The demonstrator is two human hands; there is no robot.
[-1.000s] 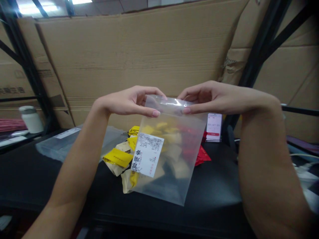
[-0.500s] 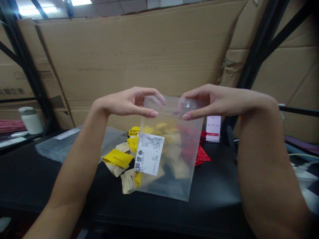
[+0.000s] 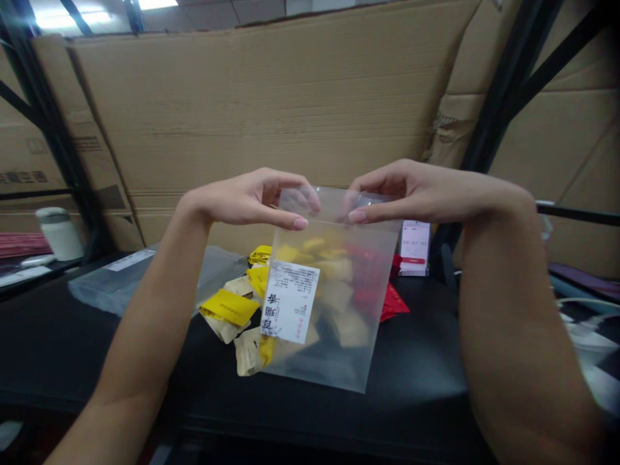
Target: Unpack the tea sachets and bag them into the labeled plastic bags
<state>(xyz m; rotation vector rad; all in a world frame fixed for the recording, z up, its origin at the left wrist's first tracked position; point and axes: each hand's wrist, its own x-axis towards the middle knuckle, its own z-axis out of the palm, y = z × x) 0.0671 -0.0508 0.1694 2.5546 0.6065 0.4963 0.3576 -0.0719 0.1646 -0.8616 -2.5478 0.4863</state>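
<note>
My left hand [image 3: 252, 200] and my right hand [image 3: 397, 194] pinch the top edge of a transparent zip bag [image 3: 334, 368] from either side, thumbs on the near face. Inside it, yellow, tan and red sachets show hazily. A white printed label [image 3: 289, 302] is stuck on its front. Loose sachets lie behind and left of the bag, including a yellow one [image 3: 228, 307] and a tan one [image 3: 248, 352]. Red packets [image 3: 393, 305] stick out on its right.
The black table [image 3: 416, 368] holds a flat grey plastic package [image 3: 159, 278] at left and an upright phone [image 3: 415, 242] showing a white and red screen. Behind stand large cardboard sheets [image 3: 242, 110] and black rack bars [image 3: 504, 110]. A white bottle [image 3: 59, 234] stands far left.
The bag hangs a little straighter, with its label turned more upright and its lower corner slightly higher. Both hands stay pinched on the top edge, with only small shifts.
</note>
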